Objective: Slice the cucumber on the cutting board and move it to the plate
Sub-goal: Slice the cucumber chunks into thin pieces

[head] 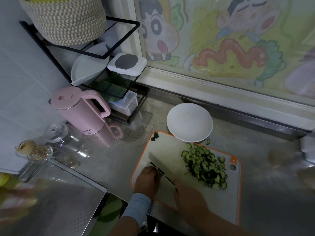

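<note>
While my right hand (pixel 187 196) grips the knife (pixel 160 171), left hand (pixel 147 179) curled beside it, grasp unclear, the cucumber slices (pixel 204 167) lie heaped rightward, nearer my right hand. The plate (pixel 172 123) sits just beyond them, on the far side.

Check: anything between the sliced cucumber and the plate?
Nothing visible. The cucumber slices lie piled on the right of the cutting board; the plate sits just beyond, rim over the board's far edge, only bare board between. The knife, left hand and right hand are at the near edge, off that path.

A pink kettle (pixel 80 108) stands beside a black rack (pixel 90 54) (woven basket (pixel 64 19) on top), near glass jars (pixel 58 132).
</note>
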Tool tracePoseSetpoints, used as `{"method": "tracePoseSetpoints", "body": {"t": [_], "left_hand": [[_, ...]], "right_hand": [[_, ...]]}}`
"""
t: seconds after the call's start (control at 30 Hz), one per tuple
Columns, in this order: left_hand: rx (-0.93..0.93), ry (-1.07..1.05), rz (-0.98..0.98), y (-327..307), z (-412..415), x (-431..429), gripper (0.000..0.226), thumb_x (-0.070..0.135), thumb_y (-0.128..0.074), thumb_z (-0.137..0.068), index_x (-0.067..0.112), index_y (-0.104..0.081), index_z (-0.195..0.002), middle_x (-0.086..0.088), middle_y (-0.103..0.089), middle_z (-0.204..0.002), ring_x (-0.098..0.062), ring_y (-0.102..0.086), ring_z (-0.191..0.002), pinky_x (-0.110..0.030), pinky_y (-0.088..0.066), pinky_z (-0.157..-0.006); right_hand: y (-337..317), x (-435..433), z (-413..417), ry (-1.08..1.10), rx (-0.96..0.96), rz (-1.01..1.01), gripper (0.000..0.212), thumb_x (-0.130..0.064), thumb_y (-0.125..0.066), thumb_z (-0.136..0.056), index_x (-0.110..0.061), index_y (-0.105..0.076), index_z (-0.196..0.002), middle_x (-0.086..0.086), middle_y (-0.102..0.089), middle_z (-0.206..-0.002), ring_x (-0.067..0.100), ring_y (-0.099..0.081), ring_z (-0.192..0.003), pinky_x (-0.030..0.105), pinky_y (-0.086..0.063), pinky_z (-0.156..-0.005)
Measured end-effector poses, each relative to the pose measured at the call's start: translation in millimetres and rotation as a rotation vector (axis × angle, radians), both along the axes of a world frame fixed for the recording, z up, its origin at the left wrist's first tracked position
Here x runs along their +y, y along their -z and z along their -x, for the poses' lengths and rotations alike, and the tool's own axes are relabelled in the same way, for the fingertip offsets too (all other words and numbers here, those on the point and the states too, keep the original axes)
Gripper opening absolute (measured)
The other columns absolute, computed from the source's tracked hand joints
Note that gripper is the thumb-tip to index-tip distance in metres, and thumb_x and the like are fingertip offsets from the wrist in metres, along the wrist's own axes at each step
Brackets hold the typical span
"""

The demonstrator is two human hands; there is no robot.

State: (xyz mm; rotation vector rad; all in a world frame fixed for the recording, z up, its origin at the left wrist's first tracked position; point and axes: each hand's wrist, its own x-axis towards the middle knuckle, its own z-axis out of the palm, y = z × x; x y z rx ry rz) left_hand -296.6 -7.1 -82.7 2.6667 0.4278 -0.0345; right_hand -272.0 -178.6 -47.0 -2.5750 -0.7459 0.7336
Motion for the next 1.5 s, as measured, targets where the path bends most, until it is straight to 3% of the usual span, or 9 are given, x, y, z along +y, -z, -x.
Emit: {"method": "tracePoseSetpoints", "body": {"t": [0.07, 0.3, 0.4, 0.7, 0.87, 1.0, 1.2, 1.3, 1.5], "left_hand": [[-0.012, 0.021, -0.009, -1, 0, 0, 0.021, 0.018, -0.056, -0.092, 0.008, -0.071, -0.102, -0.008, -0.065, -0.106, -0.027, -0.057, -0.102, -0.031, -0.044, -0.083], [0.022, 0.074, 0.025, -5, -2, 5, 0.009, 0.018, -0.082, -0.068, 0.017, -0.073, -0.070, 0.001, -0.066, -0.074, -0.019, -0.063, -0.069, -0.022, -0.047, -0.055], [-0.024, 0.042, 0.041, -4, -1, 3, 0.010, 0.023, -0.068, -0.084, 0.015, -0.075, -0.085, -0.001, -0.068, -0.089, -0.020, -0.061, -0.086, -0.025, -0.047, -0.070], [-0.020, -0.016, -0.004, -1, 0, 2, 0.028, 0.029, -0.047, -0.096, 0.014, -0.068, -0.109, 0.000, -0.061, -0.115, -0.017, -0.052, -0.110, -0.022, -0.038, -0.087], [0.011, 0.017, -0.004, -4, 1, 2, 0.006, 0.016, -0.072, -0.078, 0.010, -0.074, -0.080, -0.005, -0.068, -0.087, -0.024, -0.064, -0.083, -0.027, -0.049, -0.067], [-0.035, 0.037, 0.012, 4, 2, 2, 0.014, 0.013, -0.083, -0.063, 0.012, -0.069, -0.063, -0.004, -0.064, -0.072, -0.023, -0.063, -0.064, -0.023, -0.049, -0.047], [-0.170, 0.017, -0.002, 21, 9, -3, 0.024, 0.019, -0.052, -0.083, 0.009, -0.072, -0.075, -0.004, -0.063, -0.081, -0.020, -0.054, -0.077, -0.029, -0.049, -0.063], [-0.133, 0.023, -0.015, 12, 6, -2, 0.008, 0.016, -0.071, -0.072, 0.014, -0.072, -0.065, -0.001, -0.065, -0.070, -0.020, -0.061, -0.067, -0.021, -0.050, -0.052], [-0.097, 0.034, -0.010, 12, 5, 2, 0.013, 0.010, -0.084, -0.063, 0.016, -0.073, -0.069, 0.002, -0.066, -0.070, -0.020, -0.063, -0.069, -0.021, -0.050, -0.056]], "right_hand": [[2, -4, 0, 0.035, 0.014, 0.002, 0.034, -0.030, -0.027, -0.100, -0.023, -0.041, -0.130, 0.004, -0.065, -0.105, 0.025, -0.062, -0.087, 0.034, -0.045, -0.073], [21, 15, -12, -0.051, 0.038, 0.107, 0.044, -0.033, -0.023, -0.104, -0.021, -0.030, -0.147, 0.004, -0.054, -0.134, 0.021, -0.053, -0.118, 0.030, -0.040, -0.093], [21, 21, -15, -0.083, 0.010, 0.123, 0.055, -0.041, -0.009, -0.101, -0.019, -0.027, -0.149, 0.005, -0.051, -0.137, 0.021, -0.050, -0.123, 0.029, -0.038, -0.099], [16, 4, -3, 0.008, -0.035, -0.004, 0.038, -0.035, -0.026, -0.103, -0.026, -0.039, -0.137, -0.001, -0.061, -0.117, 0.019, -0.058, -0.107, 0.029, -0.042, -0.083], [19, -7, 2, 0.067, -0.011, -0.043, 0.028, -0.036, -0.029, -0.101, -0.028, -0.047, -0.121, -0.004, -0.063, -0.109, 0.017, -0.060, -0.101, 0.028, -0.044, -0.081], [23, 5, -1, 0.028, 0.007, 0.003, 0.037, -0.033, -0.028, -0.102, -0.024, -0.040, -0.136, 0.002, -0.059, -0.122, 0.021, -0.057, -0.111, 0.030, -0.042, -0.088], [24, 18, -10, 0.010, -0.223, -0.052, 0.035, -0.027, -0.041, -0.094, -0.014, -0.058, -0.121, 0.005, -0.071, -0.093, 0.018, -0.070, -0.083, 0.024, -0.051, -0.068], [20, 18, -7, -0.005, -0.045, -0.017, 0.040, -0.030, -0.029, -0.104, -0.020, -0.039, -0.141, 0.003, -0.059, -0.126, 0.019, -0.056, -0.114, 0.027, -0.041, -0.091], [13, 6, 2, 0.024, -0.077, -0.044, 0.030, -0.034, -0.030, -0.101, -0.025, -0.043, -0.127, 0.001, -0.064, -0.102, 0.021, -0.061, -0.093, 0.031, -0.039, -0.069]]}}
